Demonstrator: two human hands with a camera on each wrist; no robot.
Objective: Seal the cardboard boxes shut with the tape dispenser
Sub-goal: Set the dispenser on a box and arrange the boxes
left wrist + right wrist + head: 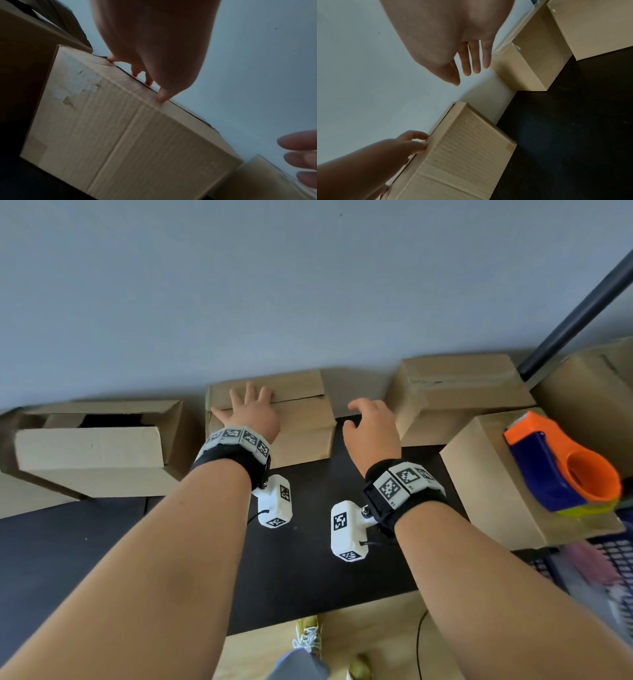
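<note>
A small cardboard box [301,419] stands against the wall at the middle of the dark table, its top flaps down with a seam showing. My left hand [251,409] lies flat on its top with fingers spread; the fingertips [162,96] press on the box's upper edge [120,121]. My right hand [371,428] hovers open just right of this box [467,148], fingers [476,60] relaxed, holding nothing. The orange and blue tape dispenser [561,463] rests on a box [493,484] at the right.
An open box [92,446] sits at the left. A closed box [459,392] stands at the back right, another [592,392] further right beside a dark pole [579,316]. The grey wall [308,285] is right behind the boxes. Dark table [301,559] lies in front.
</note>
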